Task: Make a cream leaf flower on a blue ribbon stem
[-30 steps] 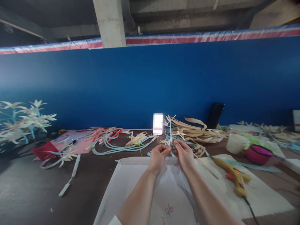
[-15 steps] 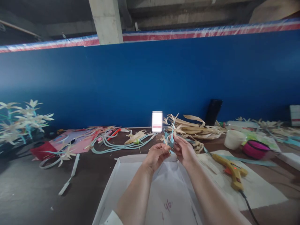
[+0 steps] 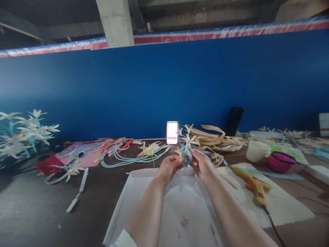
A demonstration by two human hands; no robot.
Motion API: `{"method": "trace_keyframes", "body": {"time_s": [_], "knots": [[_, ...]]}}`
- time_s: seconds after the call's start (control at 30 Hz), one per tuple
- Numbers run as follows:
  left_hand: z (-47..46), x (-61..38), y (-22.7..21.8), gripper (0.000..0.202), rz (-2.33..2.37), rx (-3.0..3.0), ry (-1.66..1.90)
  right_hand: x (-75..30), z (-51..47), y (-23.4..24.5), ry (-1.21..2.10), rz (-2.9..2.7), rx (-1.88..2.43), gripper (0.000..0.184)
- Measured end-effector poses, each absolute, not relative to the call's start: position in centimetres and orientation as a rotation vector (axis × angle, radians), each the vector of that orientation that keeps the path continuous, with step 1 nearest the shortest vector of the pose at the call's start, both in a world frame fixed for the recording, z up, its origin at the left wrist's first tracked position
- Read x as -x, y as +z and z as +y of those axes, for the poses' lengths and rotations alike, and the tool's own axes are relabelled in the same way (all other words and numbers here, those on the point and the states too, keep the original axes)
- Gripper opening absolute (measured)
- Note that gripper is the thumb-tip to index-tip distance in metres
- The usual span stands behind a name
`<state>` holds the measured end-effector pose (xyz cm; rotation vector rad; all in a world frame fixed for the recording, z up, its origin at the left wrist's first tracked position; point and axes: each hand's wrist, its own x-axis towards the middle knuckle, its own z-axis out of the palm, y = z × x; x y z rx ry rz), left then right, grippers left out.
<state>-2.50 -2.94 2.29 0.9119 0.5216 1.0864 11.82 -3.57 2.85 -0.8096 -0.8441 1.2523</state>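
Over the far edge of the box [image 3: 177, 206], up came the flower spray [image 3: 187, 151], between my left hand [image 3: 170, 168] and right hand [image 3: 203, 165]! Husks [image 3: 216, 140] lay just behind; leftward, looped cord [image 3: 120, 162], then paper [image 3: 91, 161], flower bunch [image 3: 28, 132] furthest out. To my right, glue gun [image 3: 254, 183] on a sheet [image 3: 282, 206], tub [image 3: 256, 151] and pouch [image 3: 280, 162] beyond, panel [image 3: 154, 85] behind everything!
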Motion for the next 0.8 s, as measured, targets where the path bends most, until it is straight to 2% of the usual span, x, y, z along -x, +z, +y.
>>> {"method": "trace_keyframes", "body": {"time_s": [0.5, 0.8], "knots": [[-2.90, 2.41, 2.25, 0.032, 0.580, -0.995, 1.063, -11.67, -4.00, 3.11, 1.359, -0.897, 0.808, 0.029], [-2.60, 2.28, 1.79, 0.029, 0.596, -1.014, 1.099, -11.29, -3.88, 3.13, 1.285, -0.862, 0.793, 0.024]]}}
